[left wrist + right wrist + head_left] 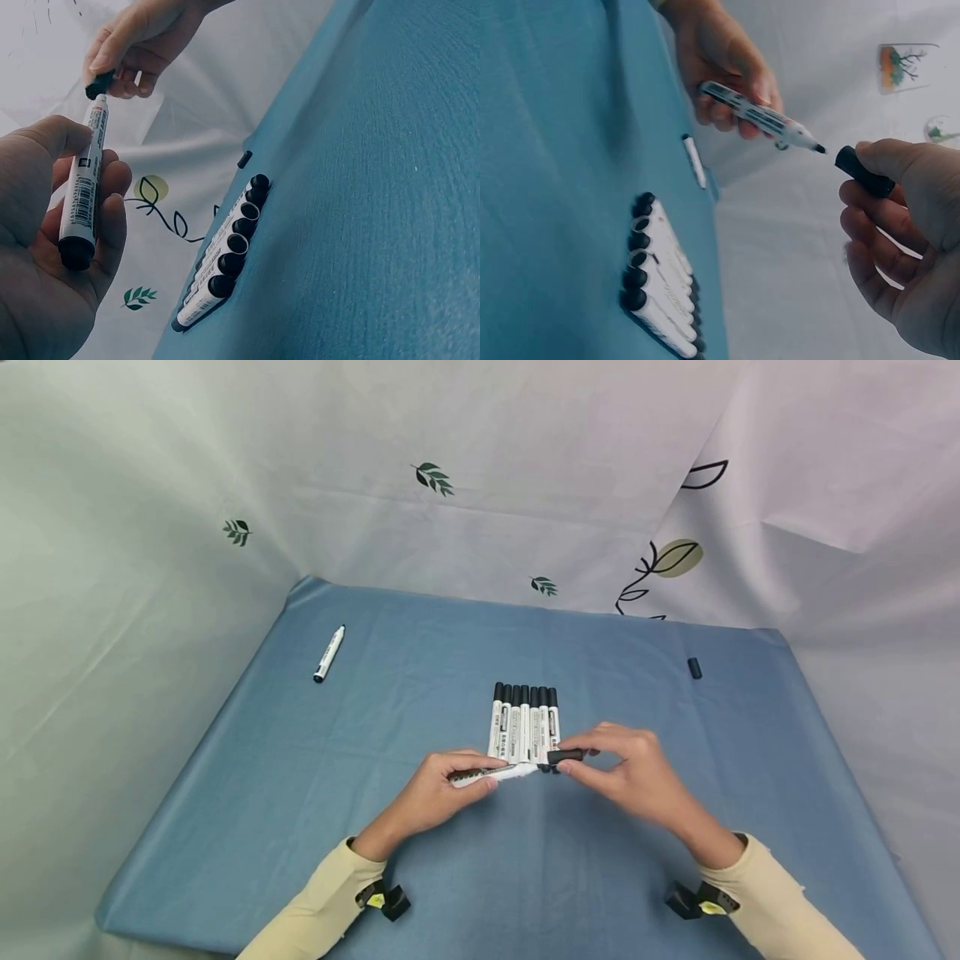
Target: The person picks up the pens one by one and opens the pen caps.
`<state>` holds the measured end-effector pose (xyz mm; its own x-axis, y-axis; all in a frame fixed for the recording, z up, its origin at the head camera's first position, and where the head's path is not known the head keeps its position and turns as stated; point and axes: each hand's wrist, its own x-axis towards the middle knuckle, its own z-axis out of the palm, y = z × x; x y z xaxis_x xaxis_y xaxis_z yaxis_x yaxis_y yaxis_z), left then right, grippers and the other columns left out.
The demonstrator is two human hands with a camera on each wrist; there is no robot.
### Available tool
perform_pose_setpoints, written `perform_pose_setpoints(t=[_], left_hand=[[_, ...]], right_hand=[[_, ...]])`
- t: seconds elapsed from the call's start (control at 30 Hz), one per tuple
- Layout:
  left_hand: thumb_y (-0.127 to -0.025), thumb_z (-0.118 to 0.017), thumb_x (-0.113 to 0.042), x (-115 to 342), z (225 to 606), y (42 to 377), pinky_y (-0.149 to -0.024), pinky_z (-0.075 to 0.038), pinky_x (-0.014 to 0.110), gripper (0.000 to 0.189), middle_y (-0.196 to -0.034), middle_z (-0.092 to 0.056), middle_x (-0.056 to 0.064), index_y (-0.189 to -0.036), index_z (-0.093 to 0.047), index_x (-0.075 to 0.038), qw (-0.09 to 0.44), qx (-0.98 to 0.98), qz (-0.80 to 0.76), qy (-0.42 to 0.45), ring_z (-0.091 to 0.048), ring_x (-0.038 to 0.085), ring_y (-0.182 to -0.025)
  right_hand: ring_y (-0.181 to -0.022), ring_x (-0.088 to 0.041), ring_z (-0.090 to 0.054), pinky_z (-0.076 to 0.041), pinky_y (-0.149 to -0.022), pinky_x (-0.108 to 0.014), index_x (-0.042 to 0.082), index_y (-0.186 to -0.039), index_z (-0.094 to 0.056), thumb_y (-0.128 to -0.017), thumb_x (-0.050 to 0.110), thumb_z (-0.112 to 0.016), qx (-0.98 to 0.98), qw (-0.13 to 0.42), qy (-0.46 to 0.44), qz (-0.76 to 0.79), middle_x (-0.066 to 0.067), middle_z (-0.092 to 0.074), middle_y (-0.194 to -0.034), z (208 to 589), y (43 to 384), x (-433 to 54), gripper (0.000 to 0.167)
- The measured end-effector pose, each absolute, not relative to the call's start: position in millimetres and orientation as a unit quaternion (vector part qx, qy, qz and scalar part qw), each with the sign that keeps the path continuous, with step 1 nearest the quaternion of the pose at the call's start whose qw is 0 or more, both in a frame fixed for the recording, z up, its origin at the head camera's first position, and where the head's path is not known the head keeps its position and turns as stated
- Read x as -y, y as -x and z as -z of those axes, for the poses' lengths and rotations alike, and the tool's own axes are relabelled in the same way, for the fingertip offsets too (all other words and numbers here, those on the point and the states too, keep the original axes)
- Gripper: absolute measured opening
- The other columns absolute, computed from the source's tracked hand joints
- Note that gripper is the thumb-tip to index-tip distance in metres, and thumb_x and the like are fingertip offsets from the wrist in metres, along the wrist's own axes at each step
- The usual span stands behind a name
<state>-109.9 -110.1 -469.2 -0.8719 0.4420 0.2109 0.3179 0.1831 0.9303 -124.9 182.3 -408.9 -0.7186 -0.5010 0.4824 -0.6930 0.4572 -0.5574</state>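
My left hand (pixel 431 789) grips a white marker (pixel 761 116) whose black tip is bare and points toward the right hand. Between the thumb and fingers of my right hand (pixel 630 772) is a black marker cap (pixel 864 172). In the right wrist view a small gap separates cap and tip; both are held above the table. Just beyond the hands, several capped white markers (pixel 524 722) lie side by side in a row, black caps facing away from me.
A lone white marker (pixel 330 653) without a cap lies at the far left of the blue tablecloth (pixel 405 660). One loose black cap (pixel 694 668) lies at the far right. Pale patterned fabric (pixel 480 543) hangs behind the table.
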Motion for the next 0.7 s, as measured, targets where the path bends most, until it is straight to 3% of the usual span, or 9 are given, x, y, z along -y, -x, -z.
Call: perform_pose_setpoints(t=[0.37, 0.7], left_hand=[[-0.096, -0.072, -0.011, 111, 470, 110, -0.075, -0.057, 0.028, 0.023, -0.121, -0.072, 0.008, -0.119, -0.078, -0.011, 0.059, -0.771, -0.590, -0.232, -0.067, 0.014, -0.095], [-0.095, -0.073, -0.008, 112, 469, 111, -0.071, -0.059, 0.026, 0.024, -0.116, -0.074, 0.016, -0.118, -0.076, -0.002, 0.057, -0.758, -0.615, -0.212, -0.070, 0.009, -0.088]], right_hand=[[-0.079, -0.004, -0.063, -0.047, -0.066, -0.018, 0.018, -0.100, -0.081, -0.076, 0.004, -0.088, 0.850, 0.185, -0.316, -0.379, 0.007, -0.076, -0.092, 401, 124, -200, 0.028], [-0.072, -0.010, -0.060, -0.041, -0.059, -0.020, 0.015, -0.101, -0.081, -0.076, 0.002, -0.088, 0.865, 0.199, -0.253, -0.386, 0.009, -0.068, -0.079, 408, 121, -210, 0.028]])
